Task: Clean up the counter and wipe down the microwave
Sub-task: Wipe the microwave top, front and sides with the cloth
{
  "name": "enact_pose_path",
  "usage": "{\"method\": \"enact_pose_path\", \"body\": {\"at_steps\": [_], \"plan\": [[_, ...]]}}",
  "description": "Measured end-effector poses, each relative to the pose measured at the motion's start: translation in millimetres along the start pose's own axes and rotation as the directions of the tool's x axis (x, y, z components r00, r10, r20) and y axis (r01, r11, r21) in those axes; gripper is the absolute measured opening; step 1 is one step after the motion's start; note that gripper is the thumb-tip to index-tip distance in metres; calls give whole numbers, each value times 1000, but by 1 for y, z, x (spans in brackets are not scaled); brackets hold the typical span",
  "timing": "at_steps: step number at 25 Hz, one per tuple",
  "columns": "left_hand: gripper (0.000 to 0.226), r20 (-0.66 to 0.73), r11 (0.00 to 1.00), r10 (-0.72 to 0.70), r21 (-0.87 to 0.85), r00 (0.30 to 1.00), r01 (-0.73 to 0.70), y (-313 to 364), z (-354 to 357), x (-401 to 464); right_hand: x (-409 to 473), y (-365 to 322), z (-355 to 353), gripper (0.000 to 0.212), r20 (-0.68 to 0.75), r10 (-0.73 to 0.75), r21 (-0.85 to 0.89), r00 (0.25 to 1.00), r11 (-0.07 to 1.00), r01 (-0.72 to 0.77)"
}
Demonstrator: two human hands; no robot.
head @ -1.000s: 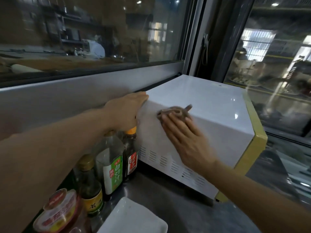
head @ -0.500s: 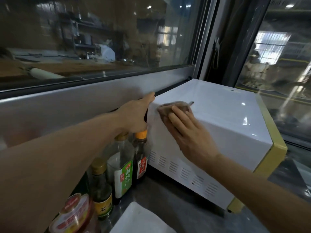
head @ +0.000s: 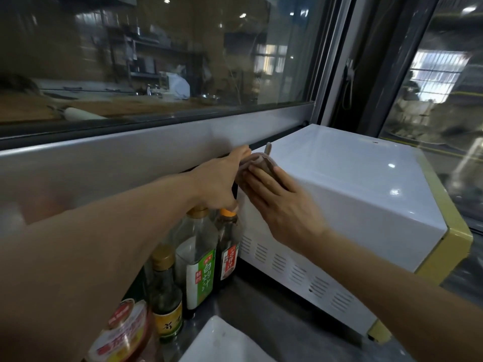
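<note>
Big glass windows wrap the back and right of this corner, with a steel counter (head: 274,317) underneath. White microwave (head: 352,205) sits at about 3 o'clock from frame centre, top face glossy, vented side facing us, tucked close under the window ledge at its rear. Judging by the pose, the wiping step is in hand, right at the microwave's back-left top corner. Right hand (head: 285,205) lies flat with straight fingers pressing a brownish cloth (head: 261,162) onto that corner; left hand (head: 219,184) is at 9 o'clock of it, fingers fairly straight and reaching to the cloth's edge, though I can't tell if it actually pinches it. Next move probably means sweeping toward 3 o'clock across the open top, plenty of room there. Tight spots: the ledge behind, and the bottles (head: 201,257) just beside the microwave's side at 6 o'clock of the hands, easy to knock. White plate (head: 224,343) sits down at 6 o'clock.
</note>
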State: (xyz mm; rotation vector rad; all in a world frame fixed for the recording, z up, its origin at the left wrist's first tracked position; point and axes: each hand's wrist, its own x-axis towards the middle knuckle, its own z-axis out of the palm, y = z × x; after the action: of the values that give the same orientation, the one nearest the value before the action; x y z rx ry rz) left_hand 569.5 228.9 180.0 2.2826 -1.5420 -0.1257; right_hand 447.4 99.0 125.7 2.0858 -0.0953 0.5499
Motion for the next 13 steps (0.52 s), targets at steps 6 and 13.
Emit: {"method": "enact_pose_path", "body": {"at_steps": [6,13], "plan": [[116,9,999,27,26,1000,-27,-3,0,1,-54,-39,12,65,180,-183,78,966,982,172],[111,39,985,109,133,993,-114,-4,4,0,-42,-7,12,57,-17,82,74,997,994,-80]]}}
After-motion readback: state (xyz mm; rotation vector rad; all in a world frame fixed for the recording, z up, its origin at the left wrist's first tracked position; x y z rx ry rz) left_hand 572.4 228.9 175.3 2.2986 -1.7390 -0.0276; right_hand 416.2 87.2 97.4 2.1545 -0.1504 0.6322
